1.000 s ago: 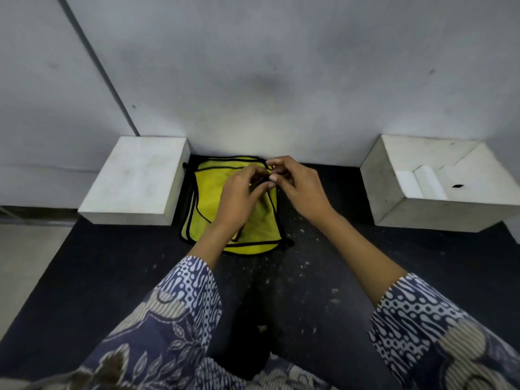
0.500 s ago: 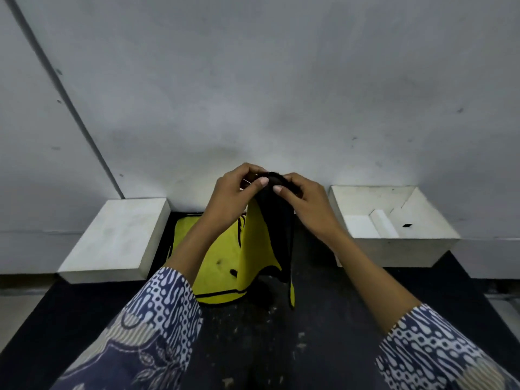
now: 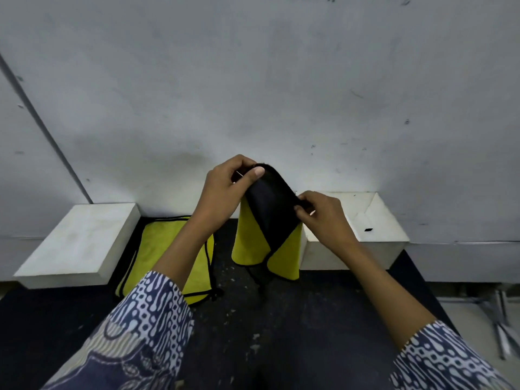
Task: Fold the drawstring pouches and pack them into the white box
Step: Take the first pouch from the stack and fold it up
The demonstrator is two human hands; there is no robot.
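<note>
I hold a yellow and black drawstring pouch (image 3: 270,235) up in the air in front of the wall. My left hand (image 3: 225,190) pinches its black top edge. My right hand (image 3: 323,215) grips the same edge lower on the right. The pouch hangs down with its black cord dangling below. A pile of yellow pouches (image 3: 166,243) with black cords lies flat on the dark surface under my left forearm. The open white box (image 3: 377,220) stands at the right against the wall, partly hidden by my right hand and the held pouch.
A closed white block (image 3: 76,243) sits at the left beside the pile. The dark work surface (image 3: 267,333) is speckled with bits of debris. A grey wall rises right behind everything. Metal rods (image 3: 495,313) lie off the surface's right edge.
Both hands have lifted one pouch off the pile into the air and spread its top edge apart. The view has tilted upward toward the wall.
</note>
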